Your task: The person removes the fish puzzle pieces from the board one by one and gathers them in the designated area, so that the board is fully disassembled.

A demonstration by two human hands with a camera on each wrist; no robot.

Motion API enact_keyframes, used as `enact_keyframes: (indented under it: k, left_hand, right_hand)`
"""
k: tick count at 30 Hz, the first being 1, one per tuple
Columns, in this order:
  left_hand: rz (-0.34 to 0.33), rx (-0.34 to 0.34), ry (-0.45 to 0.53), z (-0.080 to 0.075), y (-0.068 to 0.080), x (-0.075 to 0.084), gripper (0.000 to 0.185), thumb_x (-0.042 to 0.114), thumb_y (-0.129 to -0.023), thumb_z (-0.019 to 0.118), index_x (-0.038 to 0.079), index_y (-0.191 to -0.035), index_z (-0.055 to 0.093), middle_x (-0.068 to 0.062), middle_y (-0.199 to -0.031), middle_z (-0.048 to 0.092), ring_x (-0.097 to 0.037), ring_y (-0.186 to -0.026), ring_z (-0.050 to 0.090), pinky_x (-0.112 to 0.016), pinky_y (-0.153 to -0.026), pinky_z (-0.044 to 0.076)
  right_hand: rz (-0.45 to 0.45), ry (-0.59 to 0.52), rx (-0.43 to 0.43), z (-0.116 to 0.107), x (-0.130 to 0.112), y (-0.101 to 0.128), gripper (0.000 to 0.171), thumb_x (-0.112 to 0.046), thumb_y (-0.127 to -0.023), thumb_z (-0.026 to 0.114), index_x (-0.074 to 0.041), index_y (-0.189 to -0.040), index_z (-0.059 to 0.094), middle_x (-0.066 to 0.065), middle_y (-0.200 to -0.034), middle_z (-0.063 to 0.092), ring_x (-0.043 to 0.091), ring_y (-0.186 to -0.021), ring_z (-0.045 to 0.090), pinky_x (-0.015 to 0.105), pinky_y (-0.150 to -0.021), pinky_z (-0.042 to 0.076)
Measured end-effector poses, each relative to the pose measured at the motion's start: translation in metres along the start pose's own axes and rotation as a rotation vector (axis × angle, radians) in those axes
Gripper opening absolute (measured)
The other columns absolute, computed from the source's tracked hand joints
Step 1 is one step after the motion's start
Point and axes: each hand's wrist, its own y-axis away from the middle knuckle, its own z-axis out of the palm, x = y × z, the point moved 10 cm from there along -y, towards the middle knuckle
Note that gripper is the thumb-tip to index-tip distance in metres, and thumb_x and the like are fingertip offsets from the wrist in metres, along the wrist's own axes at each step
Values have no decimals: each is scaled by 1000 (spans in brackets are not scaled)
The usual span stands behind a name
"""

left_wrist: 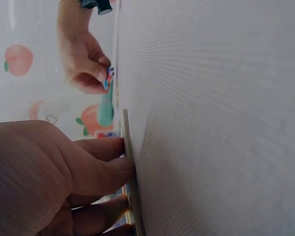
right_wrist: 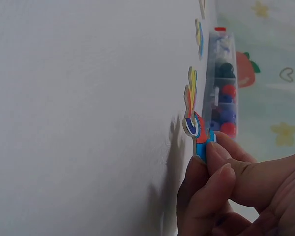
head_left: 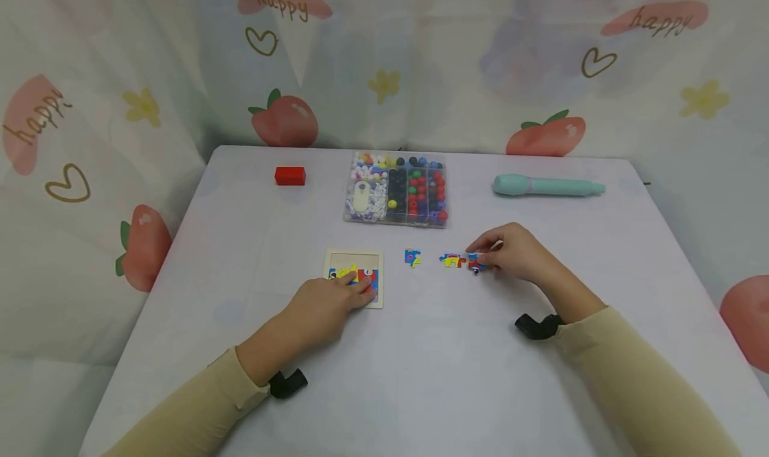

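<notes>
My right hand (head_left: 513, 251) pinches a red and blue puzzle piece (right_wrist: 201, 137) between thumb and fingertips, just off the table. Close to its left lies a yellow and red puzzle piece (head_left: 452, 261), and farther left a blue and yellow one (head_left: 412, 257). With its fingers spread, my left hand (head_left: 327, 307) rests on the square wooden puzzle board (head_left: 355, 251). Yellow, red and blue pieces (head_left: 368, 274) fill the lower part of that board, partly hidden under the fingers. The left wrist view shows the thumb touching the board's edge.
Behind the puzzle stands a clear divided box (head_left: 396, 225) of colored beads. A red block (head_left: 290, 176) is at the back left, a mint-green tube-shaped case (head_left: 549, 185) at the back right. Patterned cloth (head_left: 432, 63) hangs around the white table (head_left: 420, 377).
</notes>
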Motion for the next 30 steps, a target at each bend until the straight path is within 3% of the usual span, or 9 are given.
enact_keyframes:
  k: [5,20,27,30]
  left_hand:
    - [-4,-2,8,0,0,0,53,13,-97,62,35,-145,58,13,-156,50,-18,-145,51,-23,-55,46]
    - [-21,-30,3,-3,0,1,53,15,-97,63,35,-146,57,13,-157,50,-18,-145,51,-27,-64,54]
    - [-15,-27,-5,-3,1,2,53,15,-97,63,35,-146,57,12,-156,51,-18,-145,51,-27,-64,54]
    - [-15,-23,-7,-4,1,2,54,13,-97,62,36,-146,58,12,-156,51,-17,-145,51,-27,-63,53]
  right_hand:
    - [20,12,11,-10,13,5,21,-8,-92,73,-10,-112,79,11,-101,75,20,-68,66,30,-61,55]
    - [56,36,-2,-21,32,9,23,-9,-91,74,-11,-113,79,5,-84,73,19,-60,61,28,-57,50]
    - [28,36,24,-20,28,9,22,-8,-91,74,-11,-112,79,9,-92,75,20,-62,64,31,-58,55]
    - [8,104,54,-20,26,8,21,-9,-90,76,-13,-110,80,8,-95,75,19,-68,63,29,-60,53]
